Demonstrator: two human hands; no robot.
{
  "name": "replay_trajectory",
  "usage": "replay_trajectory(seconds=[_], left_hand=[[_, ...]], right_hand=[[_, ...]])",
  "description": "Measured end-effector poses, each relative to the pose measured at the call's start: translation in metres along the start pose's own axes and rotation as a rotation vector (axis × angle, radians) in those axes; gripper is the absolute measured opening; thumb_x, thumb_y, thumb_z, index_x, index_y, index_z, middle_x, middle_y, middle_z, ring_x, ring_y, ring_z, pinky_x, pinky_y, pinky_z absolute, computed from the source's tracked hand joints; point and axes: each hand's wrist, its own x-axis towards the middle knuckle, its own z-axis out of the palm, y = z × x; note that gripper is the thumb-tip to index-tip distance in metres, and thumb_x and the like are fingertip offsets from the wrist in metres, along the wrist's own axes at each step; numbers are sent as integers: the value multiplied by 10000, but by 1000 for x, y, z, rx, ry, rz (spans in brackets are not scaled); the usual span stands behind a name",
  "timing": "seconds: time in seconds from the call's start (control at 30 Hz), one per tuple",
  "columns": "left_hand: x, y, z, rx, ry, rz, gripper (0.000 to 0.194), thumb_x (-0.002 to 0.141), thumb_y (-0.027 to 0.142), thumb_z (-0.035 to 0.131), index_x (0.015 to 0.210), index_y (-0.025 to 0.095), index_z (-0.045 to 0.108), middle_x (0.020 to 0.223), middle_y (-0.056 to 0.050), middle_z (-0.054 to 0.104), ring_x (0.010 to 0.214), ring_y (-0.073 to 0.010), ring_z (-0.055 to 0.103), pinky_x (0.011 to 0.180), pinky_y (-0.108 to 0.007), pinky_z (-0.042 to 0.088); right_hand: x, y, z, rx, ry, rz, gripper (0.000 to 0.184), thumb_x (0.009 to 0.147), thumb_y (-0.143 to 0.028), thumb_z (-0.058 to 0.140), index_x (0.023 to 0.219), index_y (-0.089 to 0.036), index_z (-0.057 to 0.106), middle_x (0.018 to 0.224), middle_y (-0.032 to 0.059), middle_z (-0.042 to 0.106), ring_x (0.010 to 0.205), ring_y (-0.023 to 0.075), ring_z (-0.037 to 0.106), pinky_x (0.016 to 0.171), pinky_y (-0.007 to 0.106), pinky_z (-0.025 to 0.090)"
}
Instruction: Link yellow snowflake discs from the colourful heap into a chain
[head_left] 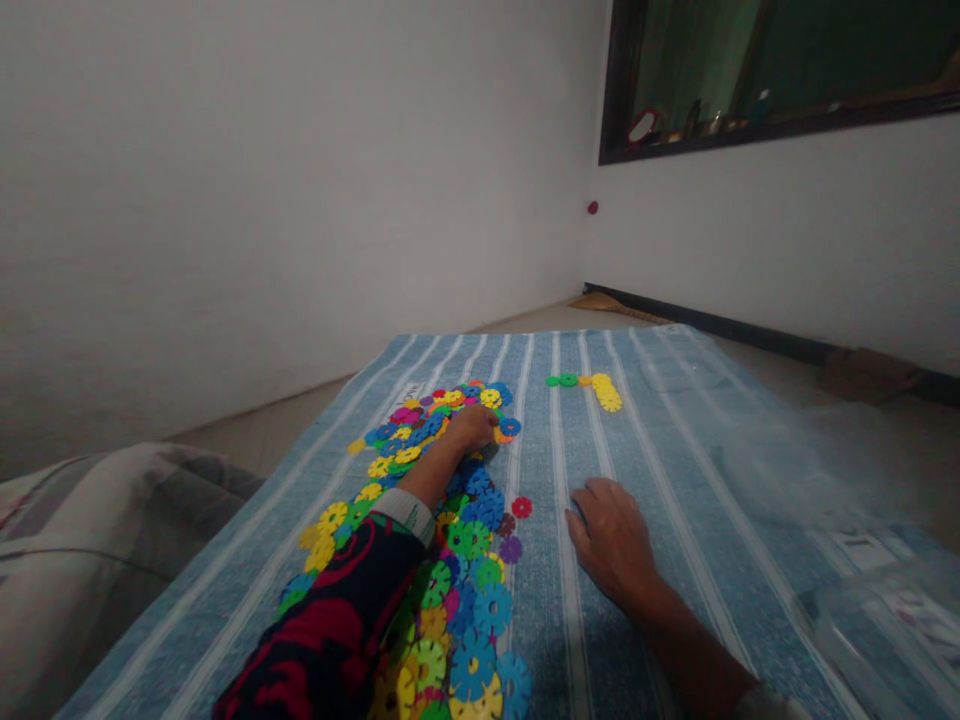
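Observation:
A long heap of flat plastic snowflake discs (480, 510) in blue, yellow, green, red and purple lies along the left part of the striped cloth. My left hand (471, 430) reaches into its far end with fingers bent together at the discs. An orange edge shows by the fingertips, but what they pinch is hidden. To the right of the heap, my right hand (611, 540) rests low over the cloth, palm down, thumb and fingers apart, holding nothing. Beyond it lies a short row of discs: green discs (568, 380), an orange disc (585, 381) and overlapping yellow discs (607, 393).
A blue cloth with white stripes (540, 450) covers the table. Clear plastic containers (885, 610) stand along its right side. Grey fabric (112, 550) bulges beside the left edge. A pale wall (300, 180) and a dark-framed window (622, 90) are behind.

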Motion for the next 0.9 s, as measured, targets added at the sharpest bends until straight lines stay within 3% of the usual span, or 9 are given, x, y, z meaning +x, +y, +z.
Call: replay_trajectory(seconds=[0.4,0.67,0.77,0.9], left_hand=[[-5,-1,0,40,30,-52,207,617,144,699,818,192,706,897,-29,722,883,-202,657,713,-249,465],[-6,-6,-9,-70,58,-42,76,623,147,683,675,169,633,647,31,631,676,-132,603,577,-203,410],[2,2,-15,-111,98,-12,35,654,147,651,678,164,631,611,39,599,637,-120,578,560,-202,401],[22,34,-11,-142,139,48,51,679,160,657,729,164,669,647,33,621,667,-116,575,593,-202,415]], right_hand=[[1,-2,-1,14,13,12,88,848,-160,561,778,-205,588,873,69,572,885,235,480,827,360,378],[1,-4,0,13,-1,33,71,864,-164,566,809,-207,582,888,61,573,902,231,484,825,352,378],[2,-6,0,18,5,43,62,853,-157,582,818,-209,576,888,56,570,905,228,486,818,347,378],[3,-8,1,21,33,48,95,825,-135,590,796,-219,557,871,48,560,866,224,478,797,351,378]])
